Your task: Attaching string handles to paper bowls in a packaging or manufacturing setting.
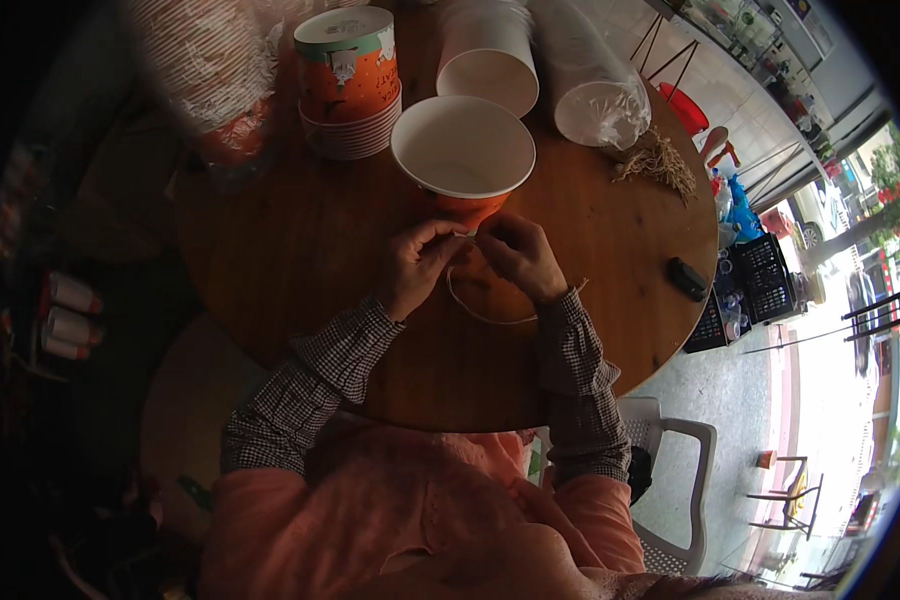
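An orange paper bucket (465,207) with a white inside stands upright on the round wooden table, just beyond my hands. At its near side my left hand (417,268) is closed in a pinch on a pale string (490,320). My right hand (525,260) pinches close beside it, fingertips almost touching the left ones. From the fingers the string droops in a loop over the tabletop, and one end shows by my right wrist. Exactly how the string runs between the fingertips is too small to make out.
Upturned orange buckets (348,90) are stacked at the far left, beside a tall plastic-wrapped stack (205,80). Beyond the bucket lie nested white buckets (487,75) and a plastic-sleeved stack (598,105). A string bundle (662,168) and a black object (687,279) lie rightward.
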The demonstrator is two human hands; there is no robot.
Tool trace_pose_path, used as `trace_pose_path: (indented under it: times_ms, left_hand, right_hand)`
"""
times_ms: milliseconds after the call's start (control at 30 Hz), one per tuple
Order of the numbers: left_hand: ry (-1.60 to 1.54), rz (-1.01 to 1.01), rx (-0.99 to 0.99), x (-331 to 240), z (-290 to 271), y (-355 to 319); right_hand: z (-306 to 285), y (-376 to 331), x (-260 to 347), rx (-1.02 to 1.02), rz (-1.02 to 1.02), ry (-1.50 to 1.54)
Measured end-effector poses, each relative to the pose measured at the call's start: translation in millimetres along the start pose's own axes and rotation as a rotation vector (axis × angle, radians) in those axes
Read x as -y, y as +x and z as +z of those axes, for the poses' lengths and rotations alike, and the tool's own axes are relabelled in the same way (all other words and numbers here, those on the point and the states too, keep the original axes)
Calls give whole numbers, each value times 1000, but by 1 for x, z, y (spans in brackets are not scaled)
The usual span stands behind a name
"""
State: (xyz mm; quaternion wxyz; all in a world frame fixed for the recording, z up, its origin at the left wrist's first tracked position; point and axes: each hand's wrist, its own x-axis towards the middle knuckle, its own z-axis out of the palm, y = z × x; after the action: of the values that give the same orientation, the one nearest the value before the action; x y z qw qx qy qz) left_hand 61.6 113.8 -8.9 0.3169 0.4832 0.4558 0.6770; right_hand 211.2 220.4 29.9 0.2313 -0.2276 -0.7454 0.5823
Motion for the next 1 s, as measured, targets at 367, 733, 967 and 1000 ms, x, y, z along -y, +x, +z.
trace_pose_path:
  times_ms: [367, 733, 967, 1000]
  left_hand:
    - [39, 61, -174, 2, -13, -3]
    - [-109, 130, -129, -6, 2, 6]
    - [-66, 34, 95, -14, 18, -9]
    - [-75, 8, 131, -17, 26, -9]
  right_hand:
    - [-77, -6, -14, -128, 202, -308]
    - [-219, -45, -115, -938, -52, -619]
    - [-90, -31, 6, -232, 97, 17]
    - [-78, -31, 12, -144, 79, 16]
